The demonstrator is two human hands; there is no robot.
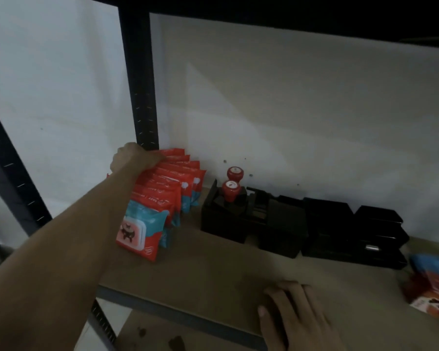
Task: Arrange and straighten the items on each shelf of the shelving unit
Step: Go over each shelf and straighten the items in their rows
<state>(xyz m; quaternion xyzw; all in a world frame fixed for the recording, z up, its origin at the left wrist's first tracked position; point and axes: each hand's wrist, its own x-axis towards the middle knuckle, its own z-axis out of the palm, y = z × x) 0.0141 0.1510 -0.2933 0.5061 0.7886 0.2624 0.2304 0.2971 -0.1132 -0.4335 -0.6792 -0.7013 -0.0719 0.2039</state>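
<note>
Wipe packs (pixel 160 198) stand in a row at the left end of the shelf (pixel 213 264), beside the black upright (pixel 142 84). The left hand (pixel 133 158) reaches over them, fingers curled onto the rear packs' tops. The right hand (pixel 297 317) lies flat, fingers relaxed, on the shelf's front edge. Black trays (pixel 340 229) sit to the right.

light: dim, cool cast | wall (pixel 289 97) brightest, pale wedge across it | black boxes (pixel 340 224) sink into shadow, no detail | soft thru-out, pkts (pixel 431 282) at rt edge smeared | uprights (pixel 142 84) bow, wide-angle
</note>
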